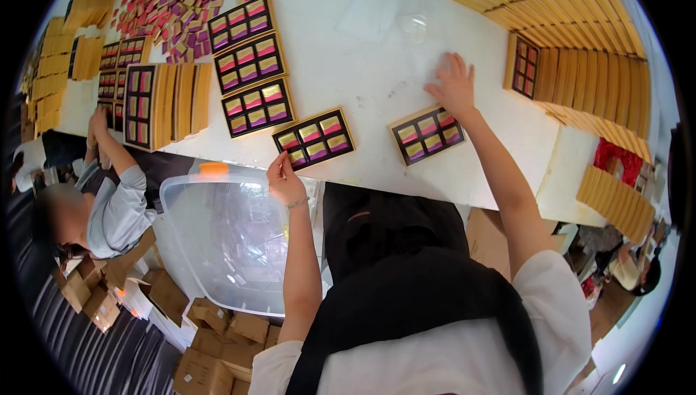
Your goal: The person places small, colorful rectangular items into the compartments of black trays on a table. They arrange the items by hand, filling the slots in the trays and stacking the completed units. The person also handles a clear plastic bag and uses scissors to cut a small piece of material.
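Head view shows my left hand (285, 181) pinching the near corner of a filled tray (314, 138) of pink, yellow and purple pieces at the white table's (377, 83) near edge, probably to square it up. Just right of that tray lies a second tray (428, 135), and my right hand (454, 83) rests just beyond it, fingers spread flat on the table, holding nothing. Left of my tray, three more filled trays (250, 66) line up in a row, likely sorted as finished.
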The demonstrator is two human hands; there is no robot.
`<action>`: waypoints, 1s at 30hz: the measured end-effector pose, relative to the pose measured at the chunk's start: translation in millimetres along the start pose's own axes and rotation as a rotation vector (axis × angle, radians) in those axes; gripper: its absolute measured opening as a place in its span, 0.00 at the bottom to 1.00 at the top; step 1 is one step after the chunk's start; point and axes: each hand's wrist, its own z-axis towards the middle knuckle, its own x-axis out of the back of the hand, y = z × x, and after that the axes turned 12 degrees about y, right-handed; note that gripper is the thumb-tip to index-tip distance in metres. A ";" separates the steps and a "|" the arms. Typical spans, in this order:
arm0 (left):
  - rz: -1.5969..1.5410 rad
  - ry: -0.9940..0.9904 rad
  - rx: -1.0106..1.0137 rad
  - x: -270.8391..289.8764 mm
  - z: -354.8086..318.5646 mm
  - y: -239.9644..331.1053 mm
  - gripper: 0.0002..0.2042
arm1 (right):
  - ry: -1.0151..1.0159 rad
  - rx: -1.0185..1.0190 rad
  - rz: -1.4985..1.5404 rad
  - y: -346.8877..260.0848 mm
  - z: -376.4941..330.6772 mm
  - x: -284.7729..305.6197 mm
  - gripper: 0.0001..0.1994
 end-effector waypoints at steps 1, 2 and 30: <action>-0.040 -0.038 0.037 -6.5 -3.9 5.2 0.08 | -0.013 0.077 0.045 6.1 -0.3 3.5 0.13; -0.080 -0.078 0.074 -12.0 -8.6 10.4 0.08 | 0.002 0.186 0.097 6.6 1.5 2.7 0.11; -0.645 -0.372 0.564 -5.3 24.5 117.7 0.19 | -0.172 0.131 0.706 -106.0 -2.8 61.1 0.62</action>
